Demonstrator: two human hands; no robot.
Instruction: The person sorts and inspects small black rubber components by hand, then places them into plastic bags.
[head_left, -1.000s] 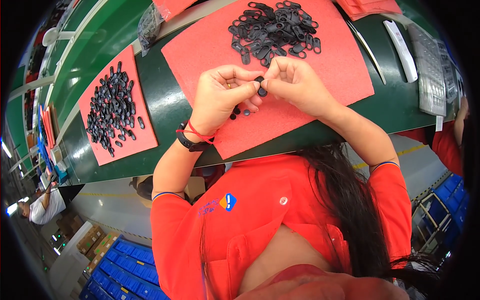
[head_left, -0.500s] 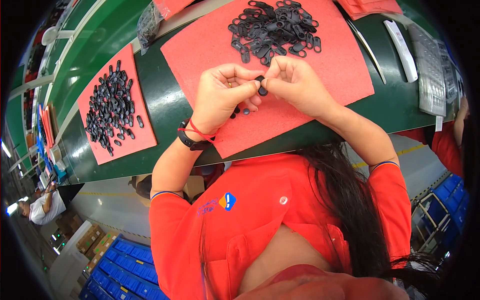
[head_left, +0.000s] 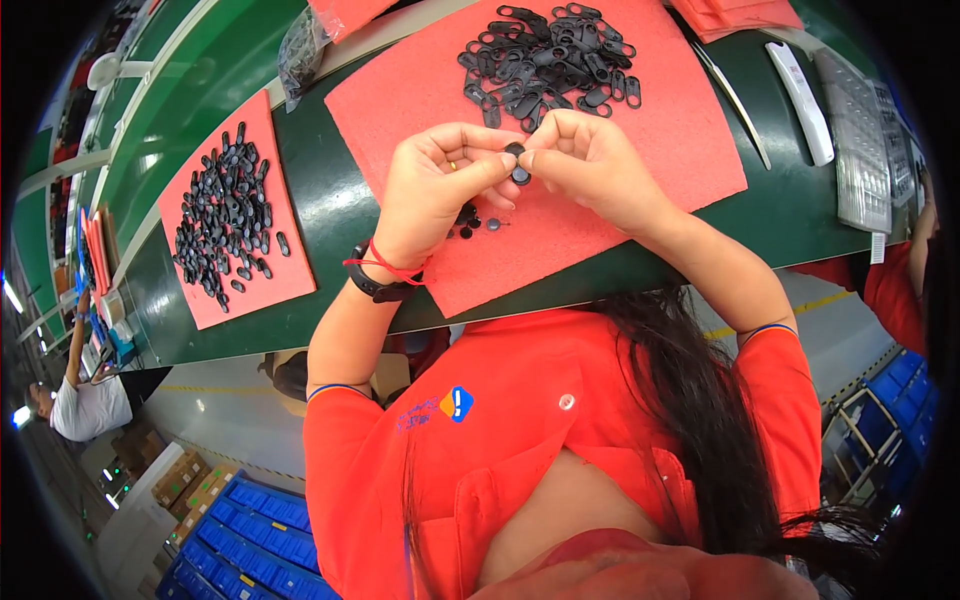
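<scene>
Head view: both hands meet above the middle of the big red mat. The left hand and right hand are closed in fingertip pinches on one small black part, raised off the mat, likely for a closer look. Black loops are heaped at the mat's far edge; a side mat holds finished pieces.

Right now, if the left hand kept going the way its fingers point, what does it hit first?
The left hand points at the right hand; both pinch one small black part between fingertips. It would meet that part and the right fingertips at once; they already touch.
</scene>
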